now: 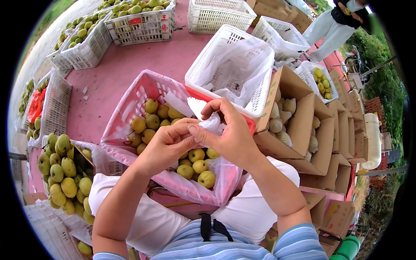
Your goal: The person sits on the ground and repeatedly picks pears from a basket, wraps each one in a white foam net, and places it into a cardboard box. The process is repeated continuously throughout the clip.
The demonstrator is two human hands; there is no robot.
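Both my hands meet above the pink-lined basket (pixel 125 102) in front of me. A white foam net sleeve (pixel 197 106) sticks up between them, with bunched white material at its lower end. My left hand (pixel 171 141) pinches that lower end between thumb and fingers. My right hand (pixel 232 132) is curled round the other side, its index finger bent over the top and its thumb pressed against the bunched part. Whether a pear is inside cannot be seen. Below and around my hands, yellow-green pears (pixel 195 167) lie in the basket, partly covered by my hands.
A white crate (pixel 229 65) with a plastic liner stands beyond my hands. At right are cardboard boxes (pixel 299 125) with foam-sleeved pears. Heaped pears (pixel 65 173) fill a crate at left. Pear-filled crates (pixel 138 30) line the far left. A person (pixel 331 28) stands at far right.
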